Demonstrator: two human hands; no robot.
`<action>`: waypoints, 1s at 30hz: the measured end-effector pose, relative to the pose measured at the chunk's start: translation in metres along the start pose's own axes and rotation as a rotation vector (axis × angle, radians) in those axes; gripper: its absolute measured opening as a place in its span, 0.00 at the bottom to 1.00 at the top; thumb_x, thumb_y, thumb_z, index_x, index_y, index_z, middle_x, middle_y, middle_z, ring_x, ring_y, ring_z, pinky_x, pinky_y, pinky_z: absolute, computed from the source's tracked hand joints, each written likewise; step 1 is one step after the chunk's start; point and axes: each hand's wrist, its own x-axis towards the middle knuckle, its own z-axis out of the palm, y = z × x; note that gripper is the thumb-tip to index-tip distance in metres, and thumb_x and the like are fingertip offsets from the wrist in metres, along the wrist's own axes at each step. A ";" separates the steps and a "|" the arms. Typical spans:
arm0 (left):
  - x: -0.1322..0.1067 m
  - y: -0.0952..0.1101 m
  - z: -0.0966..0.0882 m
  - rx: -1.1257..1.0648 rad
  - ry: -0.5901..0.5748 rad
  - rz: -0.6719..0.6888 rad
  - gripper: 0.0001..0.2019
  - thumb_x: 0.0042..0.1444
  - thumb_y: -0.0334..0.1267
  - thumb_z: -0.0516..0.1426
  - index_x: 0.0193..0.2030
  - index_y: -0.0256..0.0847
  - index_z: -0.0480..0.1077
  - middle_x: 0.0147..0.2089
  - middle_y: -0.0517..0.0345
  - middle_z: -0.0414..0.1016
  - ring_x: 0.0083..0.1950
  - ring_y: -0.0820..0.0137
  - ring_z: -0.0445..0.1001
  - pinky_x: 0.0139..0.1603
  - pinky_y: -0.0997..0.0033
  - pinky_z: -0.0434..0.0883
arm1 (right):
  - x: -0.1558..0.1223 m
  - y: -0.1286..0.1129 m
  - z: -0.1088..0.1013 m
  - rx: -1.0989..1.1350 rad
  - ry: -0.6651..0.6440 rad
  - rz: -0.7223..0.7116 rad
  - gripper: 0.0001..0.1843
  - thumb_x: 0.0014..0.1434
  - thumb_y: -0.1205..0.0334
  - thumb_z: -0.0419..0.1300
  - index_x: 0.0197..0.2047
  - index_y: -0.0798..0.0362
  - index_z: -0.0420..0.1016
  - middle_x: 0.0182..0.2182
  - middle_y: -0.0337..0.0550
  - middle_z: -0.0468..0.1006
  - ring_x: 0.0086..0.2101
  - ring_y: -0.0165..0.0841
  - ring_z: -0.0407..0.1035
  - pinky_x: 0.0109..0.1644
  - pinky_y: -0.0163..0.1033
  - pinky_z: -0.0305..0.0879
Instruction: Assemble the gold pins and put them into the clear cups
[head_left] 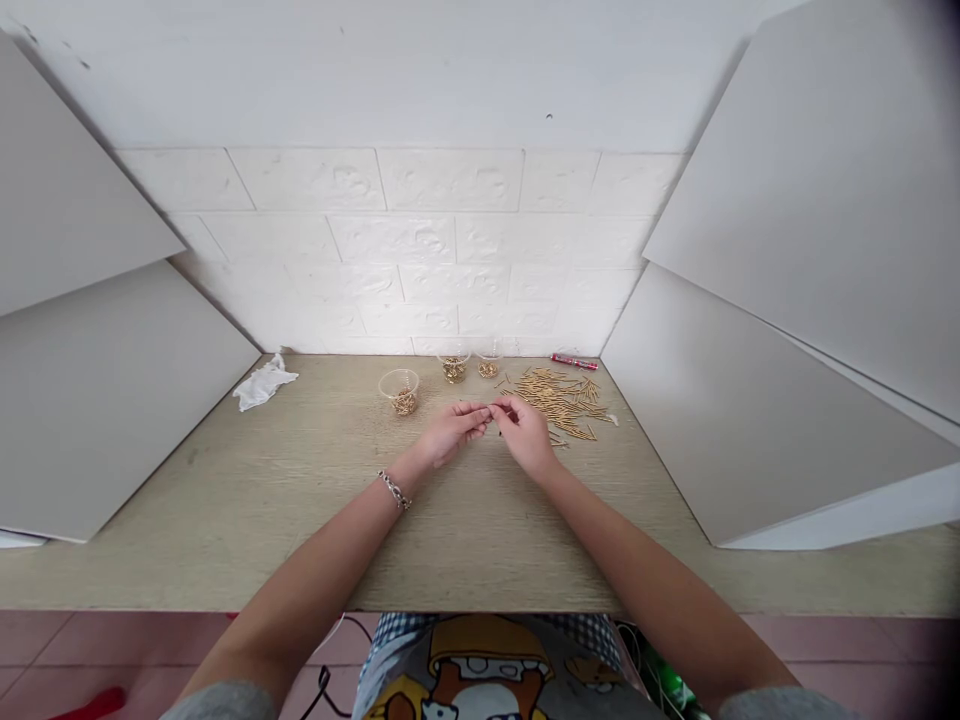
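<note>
My left hand [450, 432] and my right hand [527, 435] meet over the middle of the wooden table [315, 500]. The fingertips of both hands pinch together on a small thin gold piece [491, 409] held between them. A bracelet [394, 490] sits on my left wrist. Just right of my right hand lies a loose pile of thin gold pins [562, 398]. Three small clear cups with gold bits stand behind the hands: one at the left [400, 390], one in the middle [454, 366], one at the right [489, 362].
A crumpled white tissue [262, 383] lies at the back left. A small red tube [574, 361] rests by the white brick wall. Grey panels [105, 400] close in the table on both sides [750, 420].
</note>
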 end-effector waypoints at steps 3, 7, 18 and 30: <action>0.000 0.000 -0.003 -0.046 -0.009 -0.013 0.13 0.37 0.40 0.67 0.30 0.35 0.75 0.28 0.60 0.71 0.28 0.80 0.63 0.31 0.78 0.60 | -0.001 -0.002 -0.001 -0.008 -0.024 -0.056 0.10 0.55 0.59 0.53 0.35 0.52 0.74 0.32 0.42 0.77 0.30 0.31 0.68 0.36 0.37 0.64; 0.000 0.003 -0.009 -0.079 -0.037 -0.036 0.13 0.38 0.40 0.67 0.31 0.36 0.75 0.29 0.60 0.72 0.28 0.81 0.64 0.32 0.78 0.61 | -0.002 -0.007 -0.006 -0.033 -0.114 -0.179 0.12 0.56 0.61 0.53 0.40 0.51 0.75 0.36 0.44 0.76 0.32 0.31 0.68 0.35 0.36 0.64; -0.001 0.004 -0.018 -0.030 -0.089 -0.127 0.13 0.40 0.38 0.66 0.33 0.34 0.74 0.31 0.57 0.73 0.30 0.79 0.67 0.33 0.78 0.64 | 0.005 -0.005 -0.020 -0.239 -0.242 -0.297 0.08 0.55 0.63 0.57 0.36 0.51 0.77 0.32 0.41 0.76 0.28 0.29 0.66 0.34 0.35 0.63; -0.004 0.010 -0.016 -0.097 -0.101 -0.084 0.19 0.42 0.36 0.66 0.41 0.39 0.67 0.31 0.62 0.72 0.30 0.79 0.70 0.37 0.77 0.65 | 0.002 -0.002 -0.017 -0.228 -0.079 -0.387 0.06 0.54 0.63 0.58 0.36 0.52 0.75 0.30 0.40 0.75 0.23 0.26 0.63 0.30 0.34 0.63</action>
